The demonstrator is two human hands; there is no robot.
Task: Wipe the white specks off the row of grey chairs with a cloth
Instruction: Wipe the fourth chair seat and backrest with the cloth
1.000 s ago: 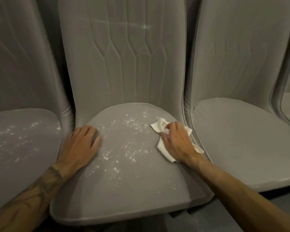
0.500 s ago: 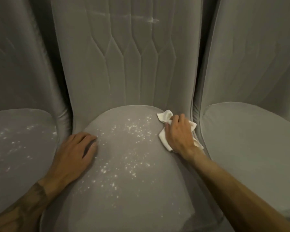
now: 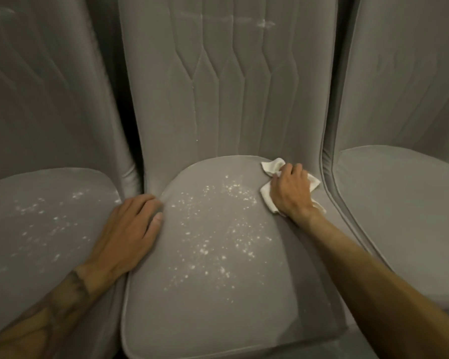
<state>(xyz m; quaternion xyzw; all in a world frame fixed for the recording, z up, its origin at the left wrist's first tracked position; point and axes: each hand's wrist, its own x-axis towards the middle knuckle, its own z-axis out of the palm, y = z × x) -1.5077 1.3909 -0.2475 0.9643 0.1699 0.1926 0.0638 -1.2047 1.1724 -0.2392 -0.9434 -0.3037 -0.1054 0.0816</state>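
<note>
Over the last second my right hand [image 3: 290, 193] has carried the cloth [image 3: 267, 200] from the right side of the seat up into the back right corner of the middle chair [image 3: 218, 320], where seat meets backrest, and the view has closed in on that seat. The grip is curled tight around the bunched white cloth, which is pressed onto the upholstery. My left hand [image 3: 130, 234] stays planted at the seat's left edge, fingers relaxed and holding nothing. The move has cleared little, as I judge it: the white specks [image 3: 218, 229] lie scattered across the seat's centre, just left of the cloth, so the wiping pass seems about to start from that corner. The left chair [image 3: 24, 268] carries its own specks and awaits its turn; the right chair [image 3: 399, 216] shows none. A faint white smear [image 3: 265, 23] marks the middle backrest. No container is in view.
</note>
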